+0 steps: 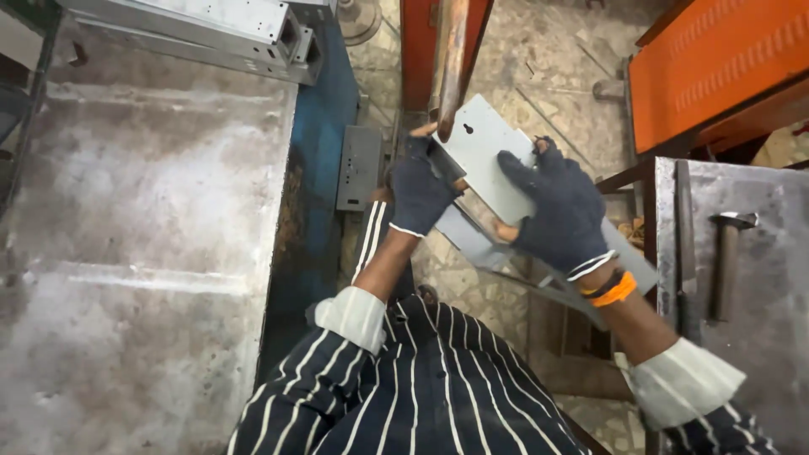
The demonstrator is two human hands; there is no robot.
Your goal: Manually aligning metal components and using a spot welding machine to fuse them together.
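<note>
A pale grey sheet-metal part [480, 147] with a keyhole slot is held up in front of me, tilted. My left hand [417, 185], in a dark fingerless glove, grips its left edge. My right hand [560, 211], gloved the same way, lies flat on its face and holds its right side; an orange band sits on that wrist. A rusty vertical rod [449, 55] comes down from above and meets the part's upper left corner, just above my left fingers. A longer grey metal piece [628, 257] runs under the part toward the lower right.
A large worn metal table [143, 219] with a blue edge fills the left, with grey steel channels [211, 29] at its far end. A hammer [726, 261] lies on a steel bench at right. An orange perforated panel [716, 59] stands upper right. A small grey bracket [359, 167] hangs beside the table.
</note>
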